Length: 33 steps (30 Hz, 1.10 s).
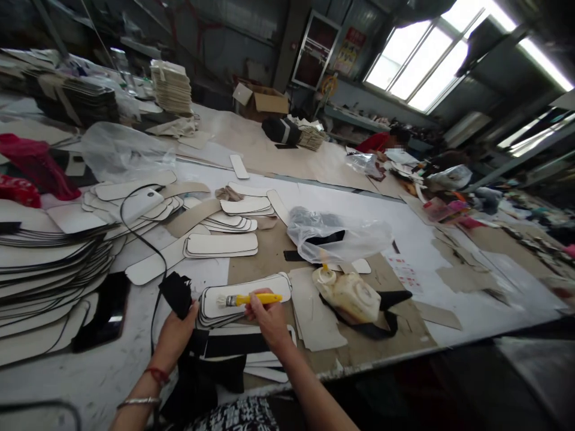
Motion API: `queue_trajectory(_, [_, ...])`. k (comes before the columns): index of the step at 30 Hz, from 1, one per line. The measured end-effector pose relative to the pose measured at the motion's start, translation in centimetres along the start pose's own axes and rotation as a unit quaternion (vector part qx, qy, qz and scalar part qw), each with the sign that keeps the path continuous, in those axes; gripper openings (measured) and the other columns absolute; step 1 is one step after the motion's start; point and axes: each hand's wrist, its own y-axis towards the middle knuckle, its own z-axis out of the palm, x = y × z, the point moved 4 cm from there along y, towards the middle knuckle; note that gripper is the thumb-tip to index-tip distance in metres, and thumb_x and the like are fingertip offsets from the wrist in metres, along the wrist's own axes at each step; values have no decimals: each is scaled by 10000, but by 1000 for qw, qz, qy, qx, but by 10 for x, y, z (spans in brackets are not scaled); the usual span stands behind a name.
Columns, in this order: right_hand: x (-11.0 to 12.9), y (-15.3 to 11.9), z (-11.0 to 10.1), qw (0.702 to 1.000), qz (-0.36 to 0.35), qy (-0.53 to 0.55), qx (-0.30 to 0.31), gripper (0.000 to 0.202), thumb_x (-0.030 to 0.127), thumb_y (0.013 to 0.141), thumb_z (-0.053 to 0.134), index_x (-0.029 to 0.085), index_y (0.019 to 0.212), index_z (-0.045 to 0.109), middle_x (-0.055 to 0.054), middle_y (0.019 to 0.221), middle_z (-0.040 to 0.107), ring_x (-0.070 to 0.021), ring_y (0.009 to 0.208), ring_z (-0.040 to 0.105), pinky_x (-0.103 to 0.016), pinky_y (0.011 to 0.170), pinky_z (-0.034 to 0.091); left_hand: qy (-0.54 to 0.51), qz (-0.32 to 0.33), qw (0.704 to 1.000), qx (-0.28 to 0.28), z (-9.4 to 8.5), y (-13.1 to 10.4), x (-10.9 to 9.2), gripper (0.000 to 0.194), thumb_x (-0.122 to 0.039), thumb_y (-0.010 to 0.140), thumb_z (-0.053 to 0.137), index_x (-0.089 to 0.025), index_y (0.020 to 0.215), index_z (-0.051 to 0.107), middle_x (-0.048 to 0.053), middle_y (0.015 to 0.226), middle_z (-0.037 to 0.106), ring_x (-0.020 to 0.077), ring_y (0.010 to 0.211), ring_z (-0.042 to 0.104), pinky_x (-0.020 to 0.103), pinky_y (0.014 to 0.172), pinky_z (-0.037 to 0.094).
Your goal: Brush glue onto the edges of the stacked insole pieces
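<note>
My right hand (267, 317) grips a yellow-handled brush (251, 299), its bristles resting on the top of a small stack of white, black-edged rounded panels (251, 287) at the table's near edge. My left hand (175, 338) holds a piece of black fabric (176, 293) at the stack's left end. A black strip (233, 344) lies across more white panels just under my hands. A dirty cream glue jug (348, 293) lies on its side to the right of the stack.
Large stacks of the same panels (49, 269) fill the left side, with a black phone (101, 314) and cable beside them. A clear plastic bag (336, 233) lies behind the jug. A person in red (381, 142) works at the far end.
</note>
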Motion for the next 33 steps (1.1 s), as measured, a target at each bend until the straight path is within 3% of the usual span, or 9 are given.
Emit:
queue_trajectory(5, [-18, 4, 15, 1000, 26, -4, -13, 358, 518, 767, 574, 171, 840, 522, 9, 644, 594, -144, 573, 596, -246, 504, 475, -28, -20, 998, 58, 5, 6, 1, 557, -510, 706, 469, -100, 1053, 619, 160, 1140, 630, 289, 1151, 519, 366, 995, 375])
queue_trajectory(14, [-27, 6, 22, 998, 44, -44, -28, 315, 481, 786, 541, 175, 854, 510, 11, 650, 573, -153, 570, 591, -259, 513, 476, -23, -12, 996, 80, 14, 23, 7, 623, -568, 606, 522, -97, 1008, 588, 194, 1029, 655, 331, 1013, 588, 411, 896, 441])
queue_trajectory(17, [-26, 6, 16, 991, 10, -124, -47, 250, 419, 824, 498, 175, 870, 532, 7, 662, 570, -160, 602, 593, -270, 556, 484, -5, -10, 997, 80, 16, 27, 6, 617, -542, 604, 496, -95, 1019, 588, 206, 1072, 636, 341, 1071, 556, 410, 920, 418])
queue_trajectory(22, [-5, 3, -14, 932, -115, -320, -124, 163, 306, 850, 458, 186, 855, 567, -31, 794, 610, -168, 739, 581, -287, 730, 467, 19, -21, 996, 83, 17, 26, 6, 651, -544, 606, 474, -71, 1040, 589, 223, 1082, 626, 353, 1090, 543, 413, 914, 417])
queue_trajectory(27, [10, 0, -48, 882, -153, -404, -188, 163, 256, 867, 429, 185, 883, 575, -56, 849, 627, -179, 797, 591, -294, 770, 462, 41, -35, 995, 84, 15, 24, 2, 606, -527, 599, 491, -79, 989, 609, 236, 1083, 625, 369, 1105, 532, 425, 920, 413])
queue_trajectory(33, [17, -6, -60, 807, -222, -508, -203, 179, 185, 891, 414, 172, 939, 586, -76, 857, 618, -182, 825, 589, -293, 756, 474, 62, -47, 994, 72, 13, 26, 0, 484, -531, 583, 511, -151, 865, 613, 200, 990, 661, 394, 1053, 558, 460, 863, 451])
